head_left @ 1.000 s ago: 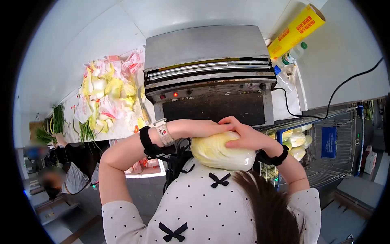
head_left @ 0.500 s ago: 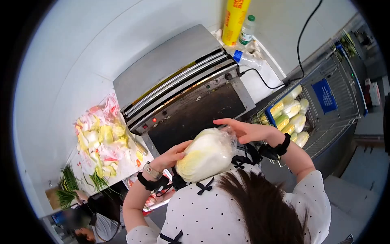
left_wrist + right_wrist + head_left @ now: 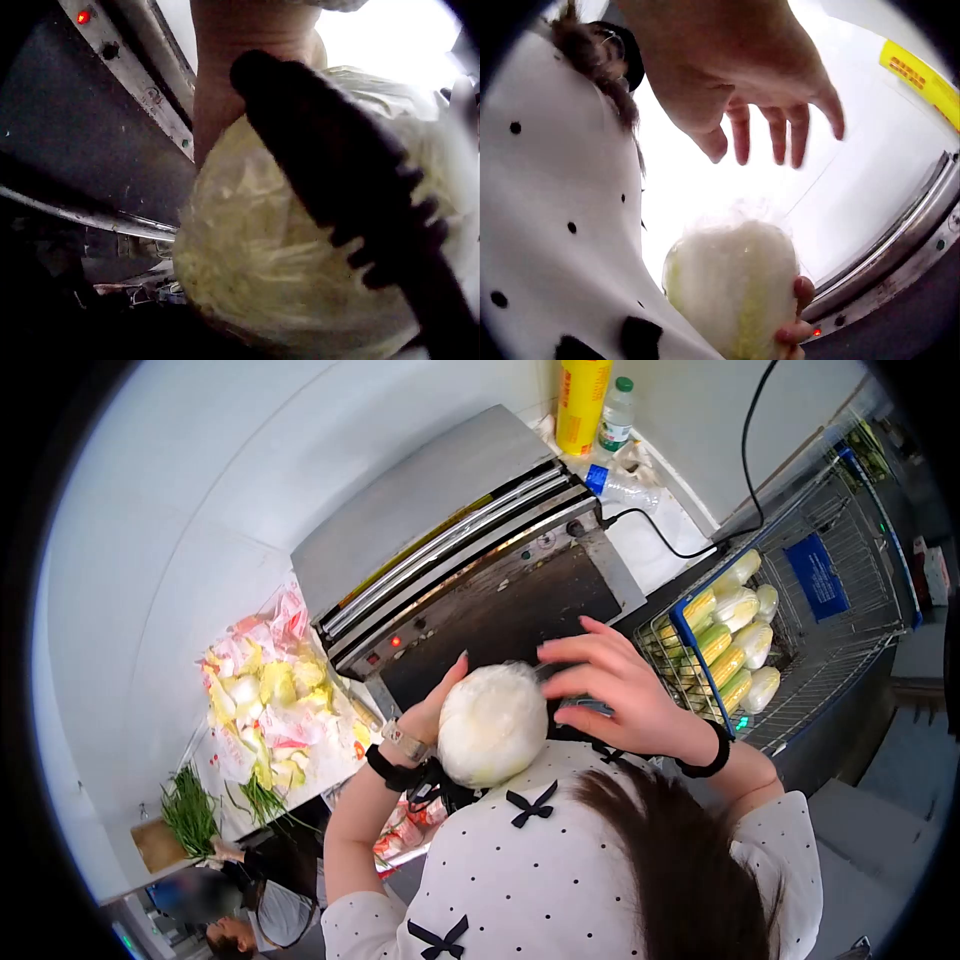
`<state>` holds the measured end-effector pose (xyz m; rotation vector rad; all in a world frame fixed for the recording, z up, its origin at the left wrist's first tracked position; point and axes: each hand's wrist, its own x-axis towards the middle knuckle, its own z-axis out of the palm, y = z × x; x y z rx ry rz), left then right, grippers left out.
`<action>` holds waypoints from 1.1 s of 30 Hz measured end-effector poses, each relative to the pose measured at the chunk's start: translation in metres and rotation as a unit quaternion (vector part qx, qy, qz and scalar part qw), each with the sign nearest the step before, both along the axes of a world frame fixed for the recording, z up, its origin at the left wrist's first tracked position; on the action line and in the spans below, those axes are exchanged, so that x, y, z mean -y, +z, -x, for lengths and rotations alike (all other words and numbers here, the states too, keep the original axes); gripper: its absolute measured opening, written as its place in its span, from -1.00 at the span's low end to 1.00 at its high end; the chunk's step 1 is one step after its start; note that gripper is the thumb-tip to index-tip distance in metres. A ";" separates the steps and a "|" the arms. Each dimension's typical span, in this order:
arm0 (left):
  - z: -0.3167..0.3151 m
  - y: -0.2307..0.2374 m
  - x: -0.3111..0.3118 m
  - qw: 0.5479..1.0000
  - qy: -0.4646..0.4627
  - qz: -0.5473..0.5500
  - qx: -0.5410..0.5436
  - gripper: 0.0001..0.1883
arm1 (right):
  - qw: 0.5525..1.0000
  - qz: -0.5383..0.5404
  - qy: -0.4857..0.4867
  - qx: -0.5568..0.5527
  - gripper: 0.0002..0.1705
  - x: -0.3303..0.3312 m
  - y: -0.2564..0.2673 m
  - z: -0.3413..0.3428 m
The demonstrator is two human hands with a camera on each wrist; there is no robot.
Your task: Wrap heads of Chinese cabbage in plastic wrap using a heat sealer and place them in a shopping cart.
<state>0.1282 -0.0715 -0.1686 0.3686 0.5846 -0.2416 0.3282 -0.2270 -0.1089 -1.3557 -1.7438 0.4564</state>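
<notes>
A napa cabbage (image 3: 490, 725) in clear film is held up close to the chest, its pale end facing the head camera. My left hand (image 3: 430, 710) grips its left side; in the right wrist view the left fingers (image 3: 793, 331) curl round its edge. To the right of the cabbage, my right hand (image 3: 625, 690) hovers with spread, slightly bent fingers and holds nothing. The right wrist view shows a gap between that hand and the crinkled film at the cabbage's end. In the left wrist view, a dark strap-like piece covers part of the wrapped leaves.
A film-wrapping machine (image 3: 440, 540) with a lit red lamp stands behind the cabbage. Leaf trimmings (image 3: 265, 700) lie at left, near green stalks (image 3: 190, 815) and another person. At right are a cart (image 3: 840, 600) of wrapped cabbages and corn, a cable (image 3: 750, 470) and bottles (image 3: 618, 415).
The cabbage has turned from lying sideways under both hands to end-on. My right hand has come off it, while the left stays on its side. The head view has swung round.
</notes>
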 end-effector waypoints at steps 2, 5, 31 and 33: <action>-0.003 -0.005 -0.003 0.999 -0.033 -0.010 0.027 -0.21 | 0.998 -0.040 0.038 0.026 -0.76 -0.003 0.003 0.005; -0.008 -0.002 -0.001 0.997 -0.053 -0.044 0.015 -0.23 | 0.997 -0.025 0.018 0.073 -0.72 -0.008 0.010 0.017; 0.006 -0.014 0.000 0.999 -0.040 -0.025 0.015 -0.28 | 0.994 0.005 -0.108 0.014 -0.84 -0.016 0.026 0.014; 0.009 -0.016 0.000 0.998 -0.039 -0.028 0.028 -0.29 | 0.995 0.058 -0.078 0.018 -0.80 -0.012 0.012 0.021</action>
